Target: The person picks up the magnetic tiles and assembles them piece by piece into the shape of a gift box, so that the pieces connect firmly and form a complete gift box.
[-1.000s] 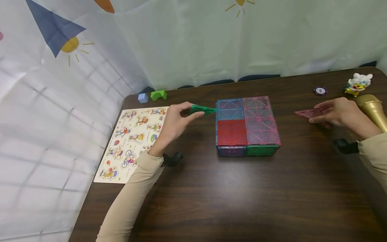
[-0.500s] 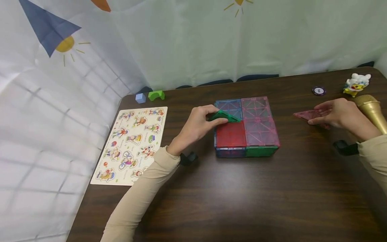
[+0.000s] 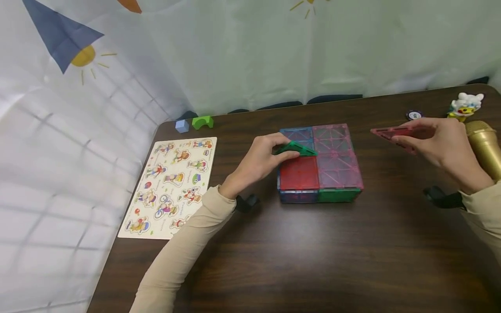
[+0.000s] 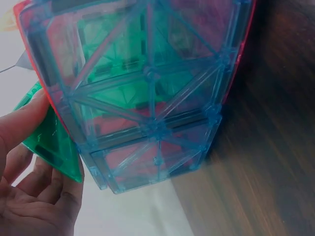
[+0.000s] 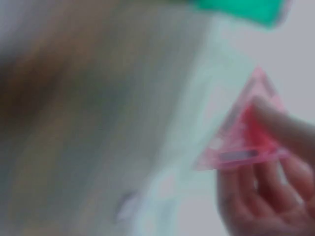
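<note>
A low box of translucent magnetic tiles (image 3: 339,170) stands on the table, its top made of blue, red and pink squares. My left hand (image 3: 263,157) pinches a green triangular magnetic tile (image 3: 301,149) tilted over the box's left side, where the blue and red squares meet. In the left wrist view that green tile (image 4: 55,142) lies right at the box's top edge, beside the blue side wall (image 4: 147,98). Off to the box's right, my right hand (image 3: 442,141) holds a pink triangular magnetic tile (image 3: 391,132) above the table. The right wrist view is blurred but shows this pink tile (image 5: 241,132) between thumb and fingers.
A wooden picture puzzle board (image 3: 172,182) lies on the left. Behind it are a small blue cube (image 3: 182,126) and a green arch block (image 3: 202,122). At the right are a poker chip (image 3: 414,115), a small figurine (image 3: 465,106) and a gold microphone (image 3: 484,145).
My left hand has carried the green triangle rightward from beside the box to over its top. My right hand has lifted the pink triangle up off the table.
</note>
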Demonstrator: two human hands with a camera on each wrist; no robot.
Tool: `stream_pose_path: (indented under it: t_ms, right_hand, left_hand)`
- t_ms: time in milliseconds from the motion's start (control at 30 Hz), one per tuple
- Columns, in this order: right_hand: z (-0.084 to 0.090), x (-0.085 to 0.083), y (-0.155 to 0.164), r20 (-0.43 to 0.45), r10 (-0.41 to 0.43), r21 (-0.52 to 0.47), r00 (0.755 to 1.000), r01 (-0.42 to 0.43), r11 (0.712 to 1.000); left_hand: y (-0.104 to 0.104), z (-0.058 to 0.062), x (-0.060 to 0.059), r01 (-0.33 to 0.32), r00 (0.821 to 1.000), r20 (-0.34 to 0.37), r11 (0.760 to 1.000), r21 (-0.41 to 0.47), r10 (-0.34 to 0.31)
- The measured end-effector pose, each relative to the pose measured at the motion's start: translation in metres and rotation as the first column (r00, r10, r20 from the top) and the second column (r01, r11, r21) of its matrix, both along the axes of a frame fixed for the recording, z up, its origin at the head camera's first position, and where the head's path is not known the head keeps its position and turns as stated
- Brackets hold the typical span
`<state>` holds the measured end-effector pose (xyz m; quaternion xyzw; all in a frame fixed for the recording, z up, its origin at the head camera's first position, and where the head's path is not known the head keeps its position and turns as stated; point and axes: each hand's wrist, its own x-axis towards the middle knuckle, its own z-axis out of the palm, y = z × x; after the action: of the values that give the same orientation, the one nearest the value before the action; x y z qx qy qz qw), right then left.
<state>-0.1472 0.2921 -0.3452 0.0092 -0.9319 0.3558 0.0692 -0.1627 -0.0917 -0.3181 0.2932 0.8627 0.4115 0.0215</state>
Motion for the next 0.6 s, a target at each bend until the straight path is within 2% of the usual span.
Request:
stream_pose_path:
  t_ms: [67,133,233,367,467,600]
  right_hand:
    - [0.014,0.007,-0.016,-0.065,0.038,-0.047,0.997,-0.041,0.998]
    - [0.027,0.012,-0.033,-0.140,0.121,-0.068,0.983,-0.132,0.989]
    - [0.040,0.016,-0.055,-0.217,0.267,-0.053,0.939,-0.285,0.957]
    - [0.044,0.017,-0.078,-0.241,0.434,0.012,0.868,-0.444,0.896]
    - [0.039,0.012,-0.087,-0.249,0.496,0.087,0.832,-0.491,0.867]
    - [0.035,0.007,-0.091,-0.251,0.513,0.129,0.821,-0.496,0.858]
  left_hand:
    - [0.000,0.001,0.000,0.005,1.000,-0.003,1.000,-0.012,-0.005]
    - [-0.003,0.002,0.001,0.002,1.000,-0.008,1.000,-0.021,-0.002]
    - [-0.006,0.003,0.001,-0.003,1.000,-0.012,1.000,-0.028,0.002]
    - [-0.007,0.003,0.000,0.006,1.000,-0.011,1.000,-0.027,-0.006]
    - [-0.007,0.003,0.000,0.008,1.000,-0.006,1.000,-0.027,-0.008]
    - [-0.007,0.004,0.001,0.008,1.000,0.004,1.000,-0.028,-0.008]
